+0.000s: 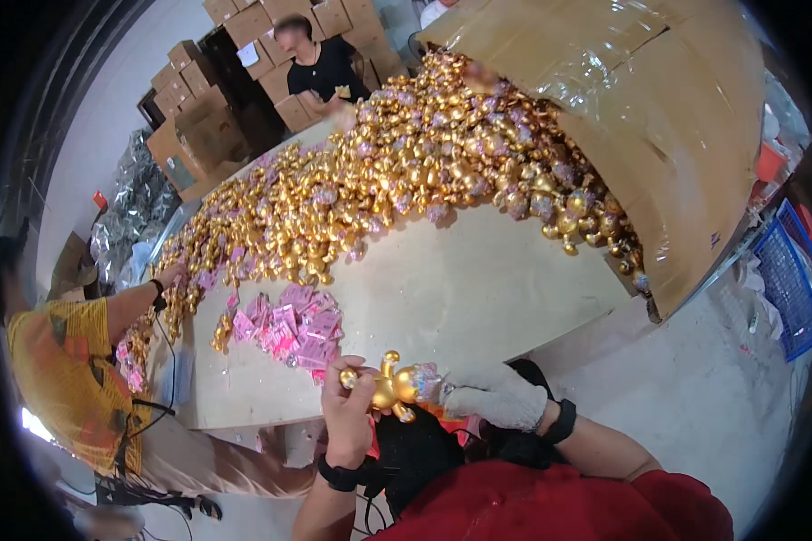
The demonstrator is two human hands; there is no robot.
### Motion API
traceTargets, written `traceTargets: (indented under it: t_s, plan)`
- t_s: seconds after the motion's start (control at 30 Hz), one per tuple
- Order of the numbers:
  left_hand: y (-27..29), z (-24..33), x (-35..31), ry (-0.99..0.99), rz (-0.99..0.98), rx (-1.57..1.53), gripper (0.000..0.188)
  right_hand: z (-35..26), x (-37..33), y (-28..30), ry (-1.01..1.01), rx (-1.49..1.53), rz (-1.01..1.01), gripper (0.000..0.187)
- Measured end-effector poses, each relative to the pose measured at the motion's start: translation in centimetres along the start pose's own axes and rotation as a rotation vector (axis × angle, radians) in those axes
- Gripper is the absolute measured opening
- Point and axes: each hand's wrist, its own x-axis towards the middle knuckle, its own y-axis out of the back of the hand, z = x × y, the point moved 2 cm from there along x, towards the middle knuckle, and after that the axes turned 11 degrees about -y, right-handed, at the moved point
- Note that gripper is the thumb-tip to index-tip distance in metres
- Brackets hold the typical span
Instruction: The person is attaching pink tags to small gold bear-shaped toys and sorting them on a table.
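My bare left hand (pixel 347 415) is closed round a shiny gold bear-shaped figurine (pixel 385 391), held over the near edge of the table. The figurine lies on its side, with a glittery pink and silver end pointing right. At that end my right hand (pixel 501 401), in a light grey knit glove, has its fingers pinched together. A small silvery bit shows at the gloved fingertips, too small to name. Just beyond my left hand lies a loose heap of pink printed packets (pixel 298 329) on the pale table (pixel 424 279).
A large mound of similar gold figurines (pixel 406 153) covers the table's far side. A big cardboard sheet (pixel 668 135) slopes along the right. One person in yellow (pixel 77 379) reaches into the pile at left; another in black (pixel 325 77) stands behind. A blue crate (pixel 789 279) is at far right.
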Motion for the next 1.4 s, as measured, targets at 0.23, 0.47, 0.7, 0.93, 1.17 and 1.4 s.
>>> traceTargets:
  t_s: [0.23,0.47,0.7,0.93,1.17,1.4]
  plan:
    - [1.8,1.7,-2.6,-0.091,0.075,0.003,0.028,-1.1,-1.0,-0.9,0.409,-0.858,0.212,0.025]
    - [2.6,1.4,-3.7,-0.135,0.061,0.031,0.031,-1.9,-0.9,-1.8,0.332,-0.949,0.184,0.020]
    - [2.2,1.3,-3.5,-0.125,0.028,0.086,0.035,-2.0,-0.9,-1.8,0.324,-0.962,0.200,0.022]
    - [2.2,1.0,-3.6,-0.127,0.004,0.105,0.036,-1.5,-1.1,-1.7,0.434,-0.992,0.249,0.021]
    - [1.9,0.9,-3.6,-0.099,0.006,0.110,0.034,-1.4,-1.0,-1.6,0.377,-0.953,0.215,0.020]
    - [1.9,0.3,-4.0,-0.126,0.009,0.164,0.031,-1.3,-1.2,-1.8,0.369,-0.975,0.185,0.017]
